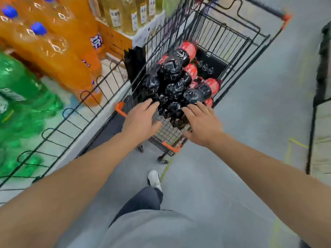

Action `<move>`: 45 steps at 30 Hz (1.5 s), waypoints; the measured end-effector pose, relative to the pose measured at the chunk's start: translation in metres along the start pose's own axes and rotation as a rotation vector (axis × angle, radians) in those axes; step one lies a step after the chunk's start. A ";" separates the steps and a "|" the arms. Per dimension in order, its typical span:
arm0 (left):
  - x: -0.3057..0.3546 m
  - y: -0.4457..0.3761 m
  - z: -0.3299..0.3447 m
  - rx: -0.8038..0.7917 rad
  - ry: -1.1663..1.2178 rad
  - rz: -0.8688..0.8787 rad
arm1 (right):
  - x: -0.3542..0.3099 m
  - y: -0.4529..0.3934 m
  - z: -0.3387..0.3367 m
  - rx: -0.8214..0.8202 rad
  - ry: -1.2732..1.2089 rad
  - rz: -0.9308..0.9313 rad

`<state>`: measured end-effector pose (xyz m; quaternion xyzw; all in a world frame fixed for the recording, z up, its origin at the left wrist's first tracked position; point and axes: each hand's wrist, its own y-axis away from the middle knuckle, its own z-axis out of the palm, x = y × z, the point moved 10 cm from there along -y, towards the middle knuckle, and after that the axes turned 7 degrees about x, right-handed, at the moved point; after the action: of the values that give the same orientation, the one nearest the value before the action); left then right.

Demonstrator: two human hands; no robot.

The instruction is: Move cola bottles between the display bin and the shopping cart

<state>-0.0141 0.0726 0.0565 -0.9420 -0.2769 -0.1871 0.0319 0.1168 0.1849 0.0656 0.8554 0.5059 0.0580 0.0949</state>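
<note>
Both hands are reaching over the near end of the cart [238, 38], a black wire trolley with orange corner guards. The left hand [141, 119] is hovering palm down with its fingers straight and slightly spread, holding nothing; its fingertips are lying at the near edge of the cola bottles [177, 81]. The right hand [200, 122] is doing the same on the other side, fingers straight and fanned, thumb pointing inward, gripping nothing. Whether either hand is actually touching a bottle cannot be told.

The cola bottles are lying heaped inside the cart, dark bodies toward the person, red labels toward the far end, filling most of the basket floor.

Left of the cart, a bin [75, 111] fenced with low black wire is standing just beside it. In the bin, orange soda bottles [59, 51] with blue caps are standing nearest the cart's far half, and green bottles [19, 97] are sitting farther left of the cart. Beyond the bin, yellow bottles [125, 15] are lining a shelf next to the cart's far left corner.

Below the cart's near end, a white shoe [154, 179] is resting on the grey floor [241, 176].
</note>
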 end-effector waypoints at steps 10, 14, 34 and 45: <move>0.017 -0.153 -0.014 0.032 0.042 -0.033 | 0.096 -0.130 -0.032 0.058 -0.088 0.051; 0.021 -0.201 -0.005 0.047 0.026 -0.106 | 0.120 -0.189 -0.037 0.077 -0.096 -0.025; -0.022 -0.360 0.094 -0.225 -0.048 -0.727 | 0.226 -0.391 0.012 -0.098 -0.178 -0.425; 0.021 -0.340 0.085 0.236 -0.314 -0.669 | 0.244 -0.420 0.027 -0.098 -0.619 -0.113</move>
<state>-0.1505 0.3845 -0.0298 -0.8066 -0.5901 -0.0078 0.0344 -0.1196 0.5939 -0.0526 0.7974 0.4964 -0.1862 0.2883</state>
